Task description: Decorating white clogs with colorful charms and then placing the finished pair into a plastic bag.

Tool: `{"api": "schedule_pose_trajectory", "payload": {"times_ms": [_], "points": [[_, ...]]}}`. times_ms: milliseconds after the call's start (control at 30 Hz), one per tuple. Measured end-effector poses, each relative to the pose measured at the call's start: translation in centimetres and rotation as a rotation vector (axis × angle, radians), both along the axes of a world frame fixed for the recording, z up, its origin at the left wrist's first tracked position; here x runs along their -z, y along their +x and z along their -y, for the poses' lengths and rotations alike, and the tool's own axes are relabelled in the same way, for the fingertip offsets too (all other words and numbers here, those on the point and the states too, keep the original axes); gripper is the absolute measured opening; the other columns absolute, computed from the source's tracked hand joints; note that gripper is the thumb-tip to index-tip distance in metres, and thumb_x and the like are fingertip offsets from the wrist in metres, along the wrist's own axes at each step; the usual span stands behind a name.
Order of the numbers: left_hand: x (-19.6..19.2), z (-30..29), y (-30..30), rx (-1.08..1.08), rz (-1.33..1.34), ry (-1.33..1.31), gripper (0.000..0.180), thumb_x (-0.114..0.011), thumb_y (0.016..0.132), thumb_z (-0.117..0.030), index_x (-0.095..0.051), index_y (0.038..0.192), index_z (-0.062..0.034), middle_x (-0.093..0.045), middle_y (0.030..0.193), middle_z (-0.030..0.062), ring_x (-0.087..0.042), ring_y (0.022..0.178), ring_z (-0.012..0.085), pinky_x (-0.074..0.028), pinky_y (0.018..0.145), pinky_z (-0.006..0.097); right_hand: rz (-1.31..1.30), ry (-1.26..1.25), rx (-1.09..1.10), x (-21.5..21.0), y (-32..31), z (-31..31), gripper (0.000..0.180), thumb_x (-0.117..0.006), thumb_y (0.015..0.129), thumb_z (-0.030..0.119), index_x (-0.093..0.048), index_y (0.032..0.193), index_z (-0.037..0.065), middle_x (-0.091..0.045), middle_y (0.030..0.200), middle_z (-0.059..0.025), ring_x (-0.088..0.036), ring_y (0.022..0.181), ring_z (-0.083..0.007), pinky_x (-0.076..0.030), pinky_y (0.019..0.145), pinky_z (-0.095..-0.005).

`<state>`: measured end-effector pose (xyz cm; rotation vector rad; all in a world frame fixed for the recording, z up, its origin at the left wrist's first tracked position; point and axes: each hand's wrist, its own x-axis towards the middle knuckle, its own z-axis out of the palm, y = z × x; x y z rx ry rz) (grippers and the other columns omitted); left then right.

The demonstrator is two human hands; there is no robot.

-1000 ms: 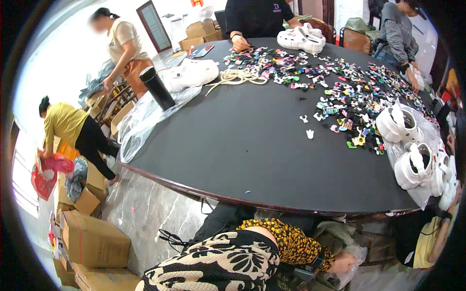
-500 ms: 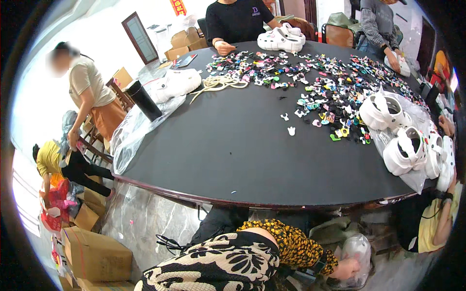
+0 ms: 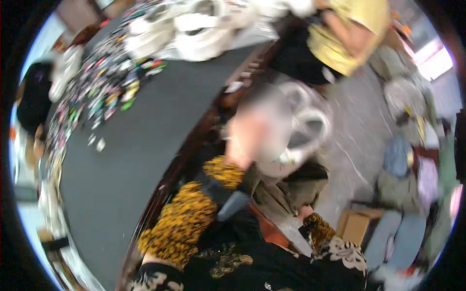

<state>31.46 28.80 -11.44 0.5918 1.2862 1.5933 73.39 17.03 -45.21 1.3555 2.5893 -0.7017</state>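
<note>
My left hand (image 3: 245,133) reaches out past the table edge, its forearm in a black-and-yellow patterned sleeve cover. It meets a bundle of white clogs (image 3: 308,133) that seem wrapped in clear plastic. Blur hides its fingers, so their grip is unclear. Lower down, my right hand (image 3: 304,212) is closed on the edge of an olive-brown sack (image 3: 276,196), which sits under the clogs. Its fingers show only in part.
The dark table (image 3: 131,160) runs along my left, with a pile of small colourful shoe charms (image 3: 107,82) and more white clogs (image 3: 201,41). A person in yellow (image 3: 347,34) is beyond. Bags and an open cardboard box (image 3: 357,225) stand on the right floor.
The view has swung to the right. The hand that was low beside a clear plastic bag is now at the clogs over the sack. My right hand has come into view.
</note>
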Motion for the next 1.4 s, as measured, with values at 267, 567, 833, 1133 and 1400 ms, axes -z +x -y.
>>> {"api": "schedule_pose_trajectory", "payload": {"times_ms": [267, 567, 833, 1133, 1400], "points": [[-4.6, -1.1, 3.0, 0.284, 0.049, 0.217, 0.007, -0.059, 0.087, -0.005, -0.063, 0.09, -0.0003, -0.065, 0.079, 0.0046, -0.056, 0.057, 0.0098, -0.047, 0.055, 0.024, 0.304, -0.3, 0.526, -1.1, 1.4, -2.8, 0.023, -0.055, 0.079, 0.029, -0.068, 0.09, 0.014, -0.066, 0.098, -0.0119, -0.062, 0.092, -0.0331, -0.05, 0.073, -0.0431], [-12.2, 4.7, 0.1, 0.41, -0.109, 0.091, 0.007, -0.057, 0.089, -0.012, -0.062, 0.088, -0.0089, -0.058, 0.066, -0.0041, -0.052, 0.054, 0.0038, -0.042, 0.046, 0.021, -0.641, -0.352, 0.483, -8.9, -12.5, -10.6, 0.033, -0.054, 0.086, 0.024, -0.06, 0.108, 0.001, -0.065, 0.099, -0.0151, -0.062, 0.092, -0.0233, -0.05, 0.08, -0.0379], [-22.9, 12.9, -5.9, 0.203, -0.168, 0.391, 0.013, -0.057, 0.088, -0.012, -0.058, 0.079, -0.0025, -0.052, 0.059, -0.0031, -0.048, 0.054, 0.0038, -0.039, 0.046, 0.023, -0.999, -0.234, -0.045, -29.5, -20.3, -16.7, 0.038, -0.055, 0.086, 0.023, -0.054, 0.117, 0.001, -0.059, 0.11, -0.0169, -0.058, 0.101, -0.0252, -0.046, 0.088, -0.0379], [-28.0, 21.9, -15.8, -0.442, -0.839, 0.624, 0.012, -0.059, 0.077, -0.004, -0.056, 0.07, 0.0059, -0.052, 0.055, 0.0105, -0.046, 0.054, 0.0106, -0.04, 0.05, 0.032, -1.401, -0.352, -0.561, -46.3, -32.5, -19.2, 0.047, -0.056, 0.087, 0.023, -0.047, 0.128, 0.001, -0.053, 0.124, -0.019, -0.054, 0.111, -0.0274, -0.042, 0.096, -0.038], [-22.8, 28.7, -27.5, -0.804, -1.206, 0.336, 0.011, -0.058, 0.075, -0.004, -0.058, 0.07, 0.0049, -0.058, 0.064, 0.0203, -0.058, 0.06, 0.0272, -0.046, 0.058, 0.039, -1.04, -0.359, -0.847, -52.7, -51.5, -12.1, 0.039, -0.046, 0.096, 0.019, -0.047, 0.127, -0.004, -0.057, 0.111, -0.0109, -0.05, 0.084, -0.013, -0.042, 0.08, -0.0272]]}}
